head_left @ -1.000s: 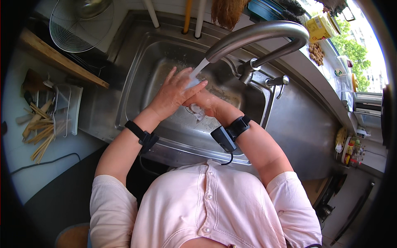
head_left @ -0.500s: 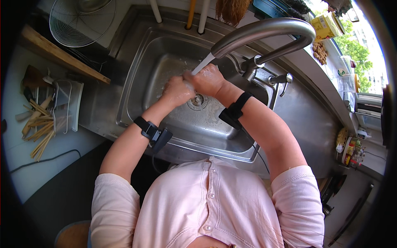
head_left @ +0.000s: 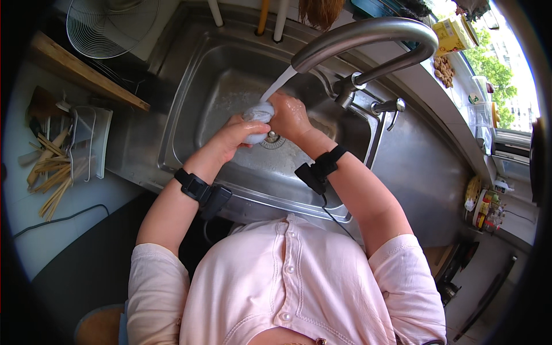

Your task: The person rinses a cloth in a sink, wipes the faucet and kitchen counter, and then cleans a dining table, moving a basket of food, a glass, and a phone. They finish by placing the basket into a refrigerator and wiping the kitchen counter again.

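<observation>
- My left hand (head_left: 233,135) is closed round a wet white bundle (head_left: 258,111), thumb across it; looks like cloth
- my right hand (head_left: 291,117) curls at its right side, knuckles up; fingers hidden, so I can't tell its grip
- bundle's above the sink (head_left: 221,86), under the tap's (head_left: 368,33) stream (head_left: 278,84); best squeeze gently, turning each fold to the water
</observation>
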Demonstrator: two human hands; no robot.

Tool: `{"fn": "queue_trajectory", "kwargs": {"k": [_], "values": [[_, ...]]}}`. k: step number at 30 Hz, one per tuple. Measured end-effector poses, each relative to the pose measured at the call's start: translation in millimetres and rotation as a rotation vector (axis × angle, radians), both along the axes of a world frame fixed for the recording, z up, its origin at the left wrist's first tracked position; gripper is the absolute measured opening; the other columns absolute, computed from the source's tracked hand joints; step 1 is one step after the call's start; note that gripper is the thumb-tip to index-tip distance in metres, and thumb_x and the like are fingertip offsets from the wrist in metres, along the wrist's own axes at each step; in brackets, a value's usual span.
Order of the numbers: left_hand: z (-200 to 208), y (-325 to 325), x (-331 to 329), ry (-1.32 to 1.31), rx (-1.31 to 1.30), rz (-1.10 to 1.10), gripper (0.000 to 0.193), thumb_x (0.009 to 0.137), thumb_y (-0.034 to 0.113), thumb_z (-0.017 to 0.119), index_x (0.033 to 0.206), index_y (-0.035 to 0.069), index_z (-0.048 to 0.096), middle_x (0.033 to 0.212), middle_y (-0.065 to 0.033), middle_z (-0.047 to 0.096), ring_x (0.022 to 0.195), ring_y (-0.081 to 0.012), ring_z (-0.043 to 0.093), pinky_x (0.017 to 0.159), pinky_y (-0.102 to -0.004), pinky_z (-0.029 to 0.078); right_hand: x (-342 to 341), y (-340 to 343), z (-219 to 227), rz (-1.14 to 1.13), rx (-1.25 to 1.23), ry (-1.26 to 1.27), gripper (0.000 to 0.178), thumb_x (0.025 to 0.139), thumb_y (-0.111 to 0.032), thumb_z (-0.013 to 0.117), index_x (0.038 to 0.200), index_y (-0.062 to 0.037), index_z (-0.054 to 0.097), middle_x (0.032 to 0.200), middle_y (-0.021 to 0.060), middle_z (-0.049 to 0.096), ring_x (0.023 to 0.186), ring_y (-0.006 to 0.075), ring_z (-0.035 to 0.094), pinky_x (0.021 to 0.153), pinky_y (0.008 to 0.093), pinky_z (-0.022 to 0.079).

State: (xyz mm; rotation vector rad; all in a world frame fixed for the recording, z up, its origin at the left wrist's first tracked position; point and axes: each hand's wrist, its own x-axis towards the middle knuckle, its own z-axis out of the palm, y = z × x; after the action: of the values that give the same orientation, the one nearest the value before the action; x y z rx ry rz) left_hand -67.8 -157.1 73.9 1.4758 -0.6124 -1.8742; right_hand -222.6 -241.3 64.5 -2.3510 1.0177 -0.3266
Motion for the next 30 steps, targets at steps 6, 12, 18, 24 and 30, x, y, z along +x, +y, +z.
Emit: {"fn": "queue_trajectory", "kwargs": {"k": [6, 12, 18, 24, 30], "values": [[5, -2, -7, -0.083, -0.144, 0.118, 0.057, 0.073, 0.007, 0.072, 0.124, 0.001, 0.049, 0.109, -0.0104, 0.062, 0.087, -0.016, 0.065, 0.072, -0.0296, 0.055, -35, 8, -18, -0.204, 0.587, -0.436, 0.062, 0.069, -0.011, 0.075, 0.126, -0.0019, 0.054, 0.121, 0.0177, 0.061, 0.11, 0.031, 0.061, 0.09, 0.0376, 0.05], [4, 7, -11, -0.113, -0.09, 0.191, 0.054, 0.071, -0.002, 0.069, 0.123, 0.001, 0.052, 0.104, -0.0087, 0.062, 0.091, -0.0172, 0.063, 0.069, -0.0301, 0.055, -106, -11, -11, -1.169, 0.89, -0.557, 0.077, 0.078, -0.015, 0.071, 0.141, 0.0023, 0.031, 0.139, 0.0156, 0.044, 0.128, 0.0269, 0.042, 0.106, 0.0446, 0.032], [-5, 11, -28, -0.197, -0.193, 0.1, 0.052, 0.069, -0.001, 0.069, 0.119, -0.001, 0.053, 0.102, -0.0074, 0.063, 0.089, -0.0154, 0.062, 0.071, -0.0296, 0.054, -143, -55, -27, -1.155, 0.971, -0.542, 0.048, 0.086, -0.025, 0.065, 0.126, -0.0029, 0.051, 0.128, 0.0168, 0.049, 0.123, 0.0235, 0.042, 0.102, 0.041, 0.032], [11, 13, -47, -0.734, -0.771, -0.219, 0.051, 0.068, 0.001, 0.07, 0.117, 0.007, 0.055, 0.098, -0.012, 0.062, 0.089, -0.0277, 0.064, 0.08, -0.0388, 0.053, -80, 13, 3, -0.355, 1.76, -0.707, 0.082, 0.081, -0.065, 0.064, 0.13, -0.0025, 0.045, 0.129, 0.0156, 0.054, 0.117, 0.033, 0.056, 0.091, 0.055, 0.052], [6, 15, -51, -1.18, -1.131, -0.666, 0.035, 0.072, 0.002, 0.066, 0.105, 0.005, 0.055, 0.099, -0.0123, 0.058, 0.086, -0.0307, 0.063, 0.071, -0.0413, 0.054, -64, 24, 15, 0.085, 1.385, -0.08, 0.043, 0.066, -0.024, 0.086, 0.099, -0.0033, 0.067, 0.089, 0.0084, 0.068, 0.083, 0.0196, 0.066, 0.069, 0.0343, 0.055]]}}
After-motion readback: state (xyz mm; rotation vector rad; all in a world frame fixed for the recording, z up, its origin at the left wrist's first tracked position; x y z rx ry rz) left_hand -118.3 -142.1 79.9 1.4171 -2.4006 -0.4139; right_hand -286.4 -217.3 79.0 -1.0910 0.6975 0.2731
